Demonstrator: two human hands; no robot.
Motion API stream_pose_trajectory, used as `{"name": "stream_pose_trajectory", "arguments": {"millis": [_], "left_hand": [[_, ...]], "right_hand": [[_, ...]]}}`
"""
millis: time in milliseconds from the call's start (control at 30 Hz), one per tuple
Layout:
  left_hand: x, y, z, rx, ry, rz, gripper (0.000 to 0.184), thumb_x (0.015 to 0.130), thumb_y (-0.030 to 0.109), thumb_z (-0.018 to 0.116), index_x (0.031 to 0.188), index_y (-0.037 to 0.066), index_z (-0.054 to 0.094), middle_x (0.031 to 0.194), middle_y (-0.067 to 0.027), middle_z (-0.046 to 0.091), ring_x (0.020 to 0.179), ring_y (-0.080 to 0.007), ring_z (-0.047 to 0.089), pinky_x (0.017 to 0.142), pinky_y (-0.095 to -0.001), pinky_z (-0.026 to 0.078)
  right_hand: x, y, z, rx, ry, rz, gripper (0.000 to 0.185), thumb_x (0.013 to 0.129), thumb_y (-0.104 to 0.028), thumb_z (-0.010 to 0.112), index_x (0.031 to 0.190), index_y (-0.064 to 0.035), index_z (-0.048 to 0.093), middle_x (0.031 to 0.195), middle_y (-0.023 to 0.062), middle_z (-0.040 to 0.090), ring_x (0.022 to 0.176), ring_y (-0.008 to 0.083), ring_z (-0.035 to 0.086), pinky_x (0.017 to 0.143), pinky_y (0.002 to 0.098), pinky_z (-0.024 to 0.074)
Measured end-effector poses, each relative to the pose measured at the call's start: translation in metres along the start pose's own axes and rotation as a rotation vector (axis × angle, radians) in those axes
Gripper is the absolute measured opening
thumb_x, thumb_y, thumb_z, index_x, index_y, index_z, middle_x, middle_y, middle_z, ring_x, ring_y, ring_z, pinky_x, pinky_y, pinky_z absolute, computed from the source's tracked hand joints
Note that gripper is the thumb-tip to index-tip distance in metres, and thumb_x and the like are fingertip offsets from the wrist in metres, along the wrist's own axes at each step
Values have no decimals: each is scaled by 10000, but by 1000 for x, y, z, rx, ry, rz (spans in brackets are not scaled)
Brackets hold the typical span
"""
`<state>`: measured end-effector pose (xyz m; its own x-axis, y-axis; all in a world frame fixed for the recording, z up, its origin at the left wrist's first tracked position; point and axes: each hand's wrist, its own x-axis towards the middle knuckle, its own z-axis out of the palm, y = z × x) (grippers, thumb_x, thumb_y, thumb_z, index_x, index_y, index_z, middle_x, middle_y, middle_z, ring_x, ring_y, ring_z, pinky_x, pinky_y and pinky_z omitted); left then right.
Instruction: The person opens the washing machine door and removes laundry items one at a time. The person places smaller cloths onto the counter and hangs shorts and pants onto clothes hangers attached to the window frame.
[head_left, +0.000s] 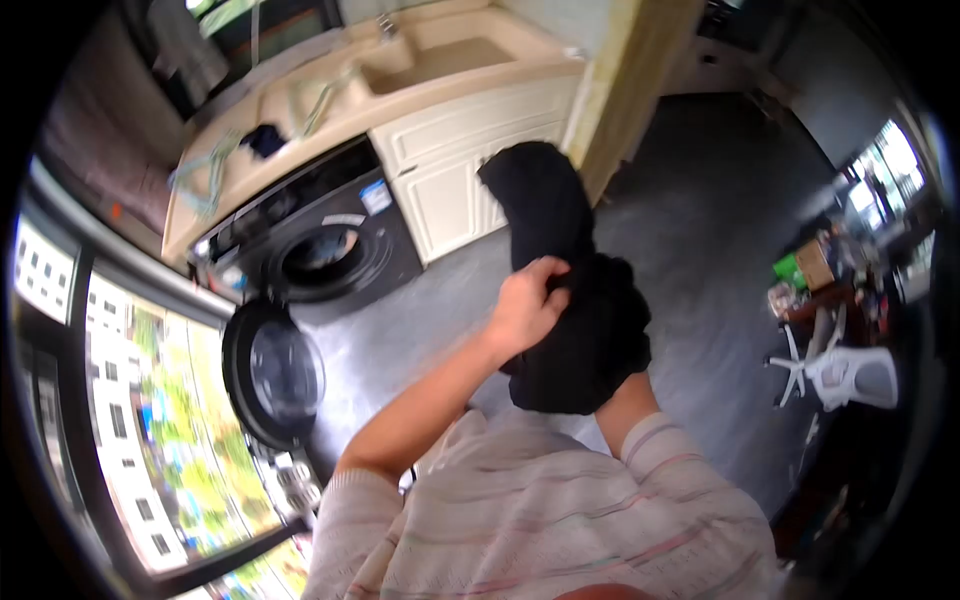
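A bunched black garment hangs in front of my body, one long part of it stretching up toward the cabinets. My left hand is closed on its left side, fingers curled into the cloth. The right forearm runs up into the garment from below, and the cloth hides my right hand. To the left stands a black washing machine with its round door swung wide. Something light-coloured shows inside the drum.
Above the washer runs a beige counter with a sink, hangers and a dark cloth. White cabinets adjoin the washer. A white chair and a cluttered desk are at right. Windows line the left.
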<state>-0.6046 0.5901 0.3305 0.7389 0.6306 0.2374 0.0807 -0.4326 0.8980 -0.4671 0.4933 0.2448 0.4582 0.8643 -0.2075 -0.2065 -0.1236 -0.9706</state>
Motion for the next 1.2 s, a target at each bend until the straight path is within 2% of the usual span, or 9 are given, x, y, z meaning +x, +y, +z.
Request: {"name": "stream_pose_trajectory", "arguments": {"millis": [100,300,567,633,700,867,1000,1133,1200], "left_hand": [[-2,2,-5,-465,-342,-198,197,855,58,520,1031,-13,572,893,-7,594,814,-76,523,729,-219,422],[17,-12,-14,74,-125,154,224,872,159,568,1008,-17,596,826,0,586,756,-92,521,695,-221,424],[74,-186,-170,-686,467,-497,315,843,251,551,1020,-6,590,885,-114,603,718,-214,590,653,-355,526],[57,-217,-233,-745,542,-514,328,826,242,548,997,-35,595,893,-132,601,743,-215,580,721,-336,500],[34,-211,-268,-164,555,23,292,816,227,545,940,-28,612,891,-122,598,764,-204,567,744,-304,468],[42,-73,-248,-385,626,-380,173,785,193,550,715,36,574,652,-15,497,588,-143,504,574,-266,441],[65,-34,-231,-871,22,-440,274,836,219,534,1034,31,560,920,-97,637,804,-216,621,737,-354,515],[62,42,-159,-723,49,-355,120,838,158,582,893,52,583,750,-34,608,589,-99,581,476,-249,504],[60,70,-129,-748,-78,-268,79,852,116,562,851,39,580,673,-19,575,520,-81,552,427,-259,524]], "right_hand": [[27,8,13,-12,-21,-2,243,804,-121,581,998,25,590,962,134,627,857,216,617,759,348,495],[53,14,30,-18,-122,47,245,803,-117,578,1000,28,589,970,140,626,858,224,621,758,355,499],[-56,19,-108,25,-232,370,247,802,-111,573,1002,31,588,980,148,626,860,236,625,757,365,503],[-123,4,-204,86,-33,468,247,801,-110,572,1003,32,588,983,150,626,861,239,626,756,367,504],[-199,-17,-299,171,335,463,248,801,-108,571,1004,33,588,985,152,626,861,242,627,756,369,505],[-274,-76,-389,-328,1337,37,260,750,-116,619,937,62,591,829,134,638,721,227,603,666,316,466],[-218,-53,-439,-929,1116,141,307,728,-125,626,972,51,571,777,161,629,719,231,603,670,321,454],[-119,-60,-373,-1418,777,-157,315,751,-134,623,1032,-2,569,840,130,643,760,231,621,689,331,485],[-88,-119,-188,-671,490,-24,259,820,-187,581,1038,-47,587,892,57,643,774,149,613,675,272,486]]}}
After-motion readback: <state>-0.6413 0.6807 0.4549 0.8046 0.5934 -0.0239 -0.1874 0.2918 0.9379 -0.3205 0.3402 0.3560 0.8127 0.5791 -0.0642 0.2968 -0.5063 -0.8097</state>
